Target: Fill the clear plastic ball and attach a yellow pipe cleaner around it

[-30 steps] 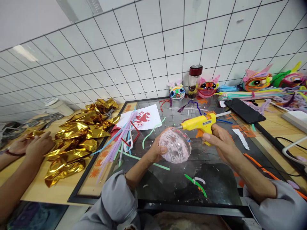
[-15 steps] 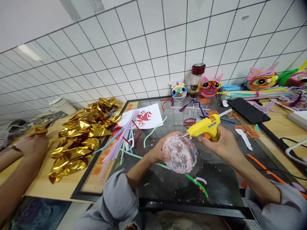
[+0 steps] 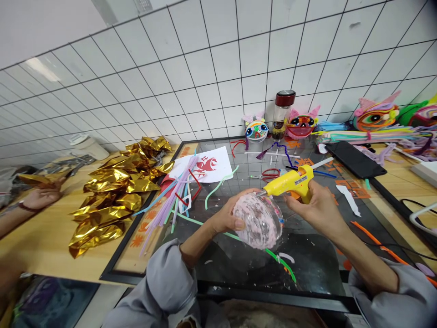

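Note:
My left hand (image 3: pixel 229 214) grips a rounded clear plastic shell (image 3: pixel 258 223), streaked with pale pink fuzzy material, by its left side. Bits of blue and red show along the shell's right edge. In my right hand (image 3: pixel 317 205) is a yellow hot glue gun (image 3: pixel 288 183), a white glue stick poking from its back. Its nozzle points left and meets the shell's upper rim; whether it touches I cannot tell. Below the shell lies a green pipe cleaner (image 3: pixel 282 263) on the dark board.
Gold foil (image 3: pixel 119 182) is heaped at left, near a co-worker's hand (image 3: pixel 43 196). Lilac pipe cleaners (image 3: pixel 170 200) overlap a printed sheet (image 3: pixel 218 164). Behind stand a lidded bottle (image 3: pixel 282 116) and decorated animal heads (image 3: pixel 302 123); red-handled scissors (image 3: pixel 271 174) and a phone (image 3: pixel 357 158) lie nearer.
My hands, the shell and the glue gun stay almost in place, the view shifting slightly. At left, the co-worker's hands have moved apart, one now blurred at the lower edge.

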Motion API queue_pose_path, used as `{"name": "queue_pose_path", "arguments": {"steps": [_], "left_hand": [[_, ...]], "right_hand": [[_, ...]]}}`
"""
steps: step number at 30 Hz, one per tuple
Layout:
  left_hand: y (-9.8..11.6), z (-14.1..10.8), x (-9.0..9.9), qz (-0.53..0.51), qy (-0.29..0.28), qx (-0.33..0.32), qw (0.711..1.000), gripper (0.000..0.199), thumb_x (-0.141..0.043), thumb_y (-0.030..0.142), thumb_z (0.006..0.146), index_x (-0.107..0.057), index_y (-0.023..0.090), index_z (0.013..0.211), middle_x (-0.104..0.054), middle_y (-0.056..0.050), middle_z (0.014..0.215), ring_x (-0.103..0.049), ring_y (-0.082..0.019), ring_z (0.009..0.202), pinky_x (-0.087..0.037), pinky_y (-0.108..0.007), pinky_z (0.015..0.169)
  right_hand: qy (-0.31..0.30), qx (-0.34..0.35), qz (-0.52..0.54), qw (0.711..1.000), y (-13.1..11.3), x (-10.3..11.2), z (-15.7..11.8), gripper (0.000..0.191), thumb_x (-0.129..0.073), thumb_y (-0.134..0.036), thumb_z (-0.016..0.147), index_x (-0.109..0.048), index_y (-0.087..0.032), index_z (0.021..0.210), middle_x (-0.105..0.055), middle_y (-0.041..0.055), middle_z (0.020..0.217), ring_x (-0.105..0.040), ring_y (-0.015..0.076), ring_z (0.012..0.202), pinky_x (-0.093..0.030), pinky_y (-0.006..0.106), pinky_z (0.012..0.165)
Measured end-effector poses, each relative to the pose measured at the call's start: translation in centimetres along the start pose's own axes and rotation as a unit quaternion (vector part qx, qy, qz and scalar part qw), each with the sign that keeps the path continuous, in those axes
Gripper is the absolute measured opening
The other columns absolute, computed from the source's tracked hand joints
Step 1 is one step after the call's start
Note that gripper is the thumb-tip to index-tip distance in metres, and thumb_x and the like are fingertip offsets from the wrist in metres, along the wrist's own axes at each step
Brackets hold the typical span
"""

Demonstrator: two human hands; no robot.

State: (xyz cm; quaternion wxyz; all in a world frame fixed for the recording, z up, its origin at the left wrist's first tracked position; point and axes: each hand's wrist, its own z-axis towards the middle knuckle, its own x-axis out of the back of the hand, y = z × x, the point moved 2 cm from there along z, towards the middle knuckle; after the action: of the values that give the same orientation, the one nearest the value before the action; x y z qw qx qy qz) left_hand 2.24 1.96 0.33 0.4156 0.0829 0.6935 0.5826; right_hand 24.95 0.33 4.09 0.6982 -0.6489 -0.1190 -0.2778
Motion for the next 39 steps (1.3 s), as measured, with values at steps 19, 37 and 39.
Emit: {"name": "queue_pose_path", "arguments": {"steps": [19, 37, 39], "left_hand": [[0.65, 0.09, -0.53, -0.011, 0.006, 0.001, 1.0, 0.093, -0.092, 0.042, 0.044, -0.062, 0.019, 0.129, -0.071, -0.014, 0.113, -0.069, -0.031, 0.1, -0.054, -0.046, 0.091], [-0.14, 0.01, -0.38, -0.012, 0.01, 0.003, 1.0, 0.093, -0.091, 0.041, 0.043, -0.06, 0.017, 0.128, -0.07, -0.013, 0.114, -0.067, -0.031, 0.102, -0.053, -0.043, 0.09], [-0.11, -0.01, -0.4, -0.017, 0.016, 0.007, 1.0, 0.092, -0.091, 0.04, 0.043, -0.061, 0.018, 0.127, -0.07, -0.013, 0.112, -0.067, -0.03, 0.101, -0.054, -0.044, 0.09]], "right_hand": [[0.017, 0.012, 0.022, 1.0, -0.66, 0.13, -0.1, 0.024, -0.063, -0.042, 0.06, -0.049, -0.023, 0.065, -0.051, -0.0037, 0.051, -0.043, 0.0113, 0.046, -0.032, 0.025, 0.043], [-0.012, 0.0, 0.06, 0.998, -0.55, -0.25, -0.17, 0.027, -0.064, -0.043, 0.061, -0.053, -0.022, 0.073, -0.055, -0.0027, 0.055, -0.047, 0.0129, 0.047, -0.035, 0.027, 0.045], [-0.012, 0.003, 0.06, 0.998, -0.57, -0.23, -0.17, 0.026, -0.064, -0.042, 0.061, -0.053, -0.022, 0.072, -0.055, -0.0026, 0.054, -0.047, 0.0129, 0.046, -0.036, 0.027, 0.044]]}}
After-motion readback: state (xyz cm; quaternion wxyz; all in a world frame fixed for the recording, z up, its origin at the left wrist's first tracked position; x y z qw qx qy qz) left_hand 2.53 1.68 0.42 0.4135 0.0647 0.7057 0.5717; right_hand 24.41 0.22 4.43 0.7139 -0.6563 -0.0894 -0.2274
